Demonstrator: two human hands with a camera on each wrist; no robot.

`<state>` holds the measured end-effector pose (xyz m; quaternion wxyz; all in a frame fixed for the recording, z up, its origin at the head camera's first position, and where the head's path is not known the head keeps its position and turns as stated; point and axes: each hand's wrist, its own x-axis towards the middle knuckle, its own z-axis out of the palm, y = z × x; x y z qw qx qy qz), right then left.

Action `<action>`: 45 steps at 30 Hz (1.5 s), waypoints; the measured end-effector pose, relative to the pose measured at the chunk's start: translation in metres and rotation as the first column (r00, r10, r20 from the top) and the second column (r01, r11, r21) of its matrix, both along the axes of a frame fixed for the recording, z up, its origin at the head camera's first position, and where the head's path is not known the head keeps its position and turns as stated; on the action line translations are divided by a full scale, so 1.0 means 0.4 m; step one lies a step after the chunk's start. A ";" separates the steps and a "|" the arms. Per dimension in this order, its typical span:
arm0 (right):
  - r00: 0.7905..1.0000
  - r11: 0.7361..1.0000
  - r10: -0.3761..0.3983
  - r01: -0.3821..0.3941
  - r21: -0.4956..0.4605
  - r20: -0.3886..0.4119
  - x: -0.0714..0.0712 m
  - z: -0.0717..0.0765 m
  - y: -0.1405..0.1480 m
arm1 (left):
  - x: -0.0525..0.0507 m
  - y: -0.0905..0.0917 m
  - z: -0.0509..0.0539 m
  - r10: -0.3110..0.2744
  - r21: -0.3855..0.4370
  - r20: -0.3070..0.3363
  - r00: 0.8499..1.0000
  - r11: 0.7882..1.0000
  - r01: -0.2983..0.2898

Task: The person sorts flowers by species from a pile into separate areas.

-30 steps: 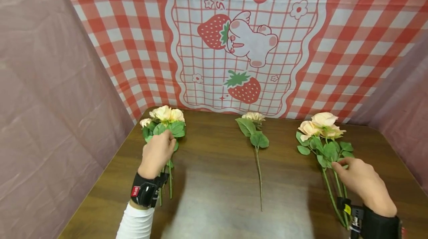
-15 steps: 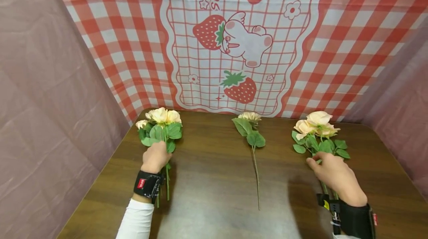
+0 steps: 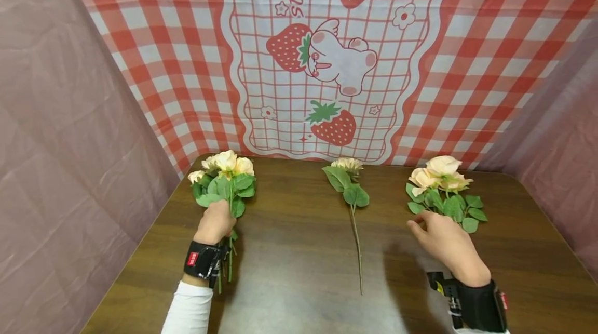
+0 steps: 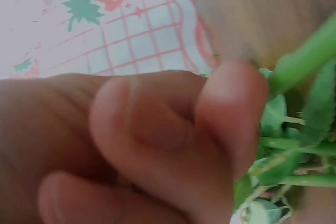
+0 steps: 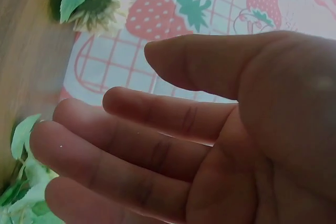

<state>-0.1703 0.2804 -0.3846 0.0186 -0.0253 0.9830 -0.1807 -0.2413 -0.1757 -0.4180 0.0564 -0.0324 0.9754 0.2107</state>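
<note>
Three sets of cream flowers are seen in a row along the far side of the table (image 3: 299,256). At the left, a bunch (image 3: 225,186) is held by the left hand (image 3: 216,222). Thumb and finger are pinched on a green stem (image 4: 308,56), as is seen close up in the left wrist view; the other fingers are only partly shown, and their grip cannot be told. Blooms and leaves are seen beyond the hand, stem ends below it (whether the bunch is lifted cannot be judged).

In the middle, a single flower (image 3: 356,195) is laid on the table, well apart from both hands, its bloom pointed toward the cloth (image 3: 299,131).

At the right, a second bunch (image 3: 452,208) is placed with its blooms toward the cloth; its stems are largely hidden by the right hand (image 3: 450,245). The fingers of that hand are extended side by side, slightly bent, with the thumb held apart from them. Contact with the leaves cannot be told.

A black band (image 3: 202,260) is worn on the left wrist above a white sleeve (image 3: 188,309). The cloth is printed with red checks and strawberries, and is flanked by pink curtains (image 3: 70,168).
</note>
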 end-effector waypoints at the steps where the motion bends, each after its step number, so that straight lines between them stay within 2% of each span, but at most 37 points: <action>1: 1.000 1.000 0.003 -0.003 -0.002 -0.005 0.002 0.001 -0.006 | 0.003 0.001 0.004 -0.003 0.013 -0.005 1.000 1.000 0.003; 6: 0.999 0.999 0.040 -0.040 -0.022 -0.028 0.016 0.006 -0.044 | 0.017 0.009 0.022 -0.026 0.057 -0.036 0.999 0.998 0.028; 10: 0.990 0.996 0.076 -0.082 -0.047 -0.116 0.023 0.006 -0.083 | 0.027 0.017 0.037 -0.032 0.078 -0.077 0.997 0.996 0.039; 14: 0.973 0.989 0.119 -0.135 -0.067 -0.199 0.022 -0.001 -0.127 | 0.037 0.024 0.052 -0.043 0.091 -0.113 0.993 0.994 0.053; 24: 0.956 0.963 0.223 -0.246 -0.108 -0.188 0.027 -0.026 -0.200 | 0.064 0.043 0.088 -0.093 0.130 -0.162 0.982 0.985 0.115; 28: 0.940 0.933 0.293 -0.321 -0.161 -0.174 0.030 -0.030 -0.220 | 0.079 0.060 0.108 -0.129 0.142 -0.210 0.969 0.977 0.161; 32: 0.912 0.888 0.368 -0.402 -0.224 -0.180 0.040 -0.032 -0.240 | 0.099 0.081 0.130 -0.148 0.166 -0.274 0.950 0.966 0.198; 36: 0.883 0.839 0.414 -0.464 -0.285 -0.220 0.054 -0.033 -0.261 | 0.122 0.108 0.148 -0.180 0.215 -0.336 0.924 0.941 0.261; 39: 0.863 0.805 0.438 -0.501 -0.317 -0.252 0.063 -0.032 -0.275 | 0.137 0.131 0.155 -0.223 0.228 -0.394 0.892 0.916 0.330; 41: 0.852 0.790 0.446 -0.518 -0.329 -0.274 0.068 -0.032 -0.284 | 0.146 0.145 0.157 -0.245 0.230 -0.441 0.863 0.899 0.372; 45: 0.849 0.764 0.448 -0.527 -0.372 -0.280 0.076 -0.030 -0.300 | 0.164 0.172 0.153 -0.262 0.270 -0.504 0.823 0.857 0.439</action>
